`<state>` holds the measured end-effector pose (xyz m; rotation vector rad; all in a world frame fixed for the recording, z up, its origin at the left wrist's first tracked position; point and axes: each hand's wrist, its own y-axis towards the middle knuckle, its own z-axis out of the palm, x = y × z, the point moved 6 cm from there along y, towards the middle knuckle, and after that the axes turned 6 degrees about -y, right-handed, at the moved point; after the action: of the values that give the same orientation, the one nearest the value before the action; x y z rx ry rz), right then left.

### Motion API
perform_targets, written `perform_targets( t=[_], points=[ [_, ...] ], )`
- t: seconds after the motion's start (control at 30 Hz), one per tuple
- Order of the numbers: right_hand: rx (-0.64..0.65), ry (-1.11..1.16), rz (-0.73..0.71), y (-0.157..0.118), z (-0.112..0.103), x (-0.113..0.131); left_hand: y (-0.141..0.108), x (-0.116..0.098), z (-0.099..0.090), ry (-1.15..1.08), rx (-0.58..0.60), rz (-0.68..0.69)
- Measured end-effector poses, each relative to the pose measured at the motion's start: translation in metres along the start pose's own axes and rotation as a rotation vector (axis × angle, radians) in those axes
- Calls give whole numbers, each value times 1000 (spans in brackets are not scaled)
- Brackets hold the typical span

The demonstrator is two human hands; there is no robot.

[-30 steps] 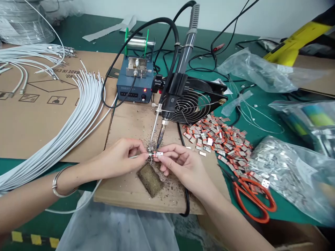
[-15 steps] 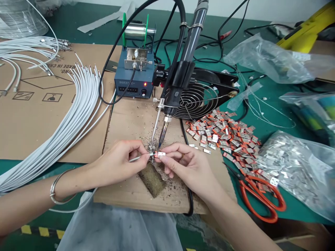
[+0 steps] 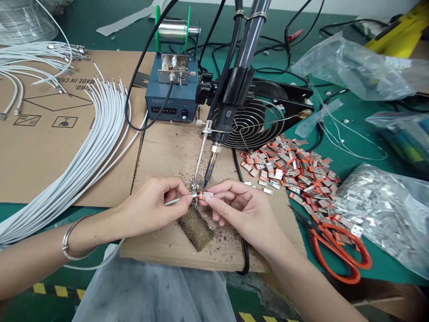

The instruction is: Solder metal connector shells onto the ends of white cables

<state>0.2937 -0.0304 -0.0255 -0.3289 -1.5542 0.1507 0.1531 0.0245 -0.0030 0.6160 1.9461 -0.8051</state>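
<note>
Conn. (image 3: pixel 206 195) pinched in R grip (image 3: pixel 239 205), just beside L grip (image 3: pixel 161 201), tight on wht cable (image 3: pixel 173 202).

The cardboard (image 3: pixel 50 147) over on the left carries "MADE IN CHI" (the white cables (image 3: pixel 100 134) crowd up against it there), a "NO." and a couple of framed symbols (image 3: pixel 65 121), while the blue box (image 3: pixel 170 96) bears a small code, only half legible, with "37" in it.

Green worktop (image 3: pixel 78 31), cardboard sheets (image 3: pixel 43 156) laid over it, orange-handled scissors (image 3: pixel 317 251), heaped orange-and-silver connectors (image 3: pixel 298 165), clear bag of metal pieces (image 3: pixel 378 219)
</note>
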Motion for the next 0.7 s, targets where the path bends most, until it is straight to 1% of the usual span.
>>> perform_targets(
  t=[0.2,0.43,0.7],
  points=[
    [3,-2,-19,-1,0,1,-1,5,1,-11,-22,12],
    [-16,5,-57,-3,-1,4,-1,4,1,-22,-22,29],
    [-83,-18,-104,-5,-3,6,-2,6,2,-43,-6,22]
  ],
)
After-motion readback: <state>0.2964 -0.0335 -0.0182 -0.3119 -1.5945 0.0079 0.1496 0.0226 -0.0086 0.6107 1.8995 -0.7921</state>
